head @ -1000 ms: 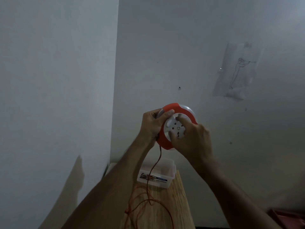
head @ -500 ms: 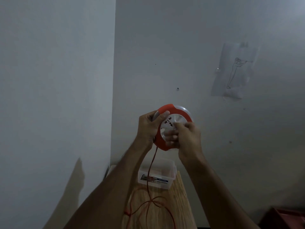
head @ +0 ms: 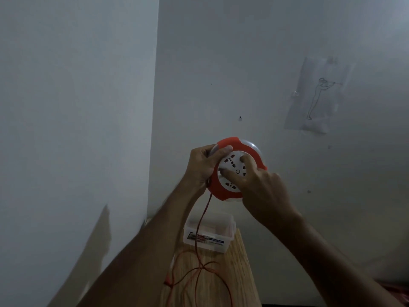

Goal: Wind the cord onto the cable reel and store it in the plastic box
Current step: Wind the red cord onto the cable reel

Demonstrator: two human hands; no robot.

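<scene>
A round orange cable reel [head: 228, 142] with a white socket face is held up in front of the wall. My left hand [head: 203, 167] grips its left rim, thumb on the front. My right hand [head: 256, 187] lies over the white centre disc, fingertips pressed on it. A thin red cord [head: 204, 214] hangs from the reel's lower left down to loose loops on the wooden table [head: 232, 269]. A clear plastic box [head: 208, 235] with a label stands open at the table's far end, below the reel.
White walls meet in a corner to the left of the reel. A paper sheet with a line drawing [head: 316, 100] hangs on the right wall. A red object [head: 396, 295] shows at the bottom right edge.
My right hand has turned on the white disc, its fingers shifting from the disc's lower left to spread across its centre. The cord loops on the table have shifted slightly.
</scene>
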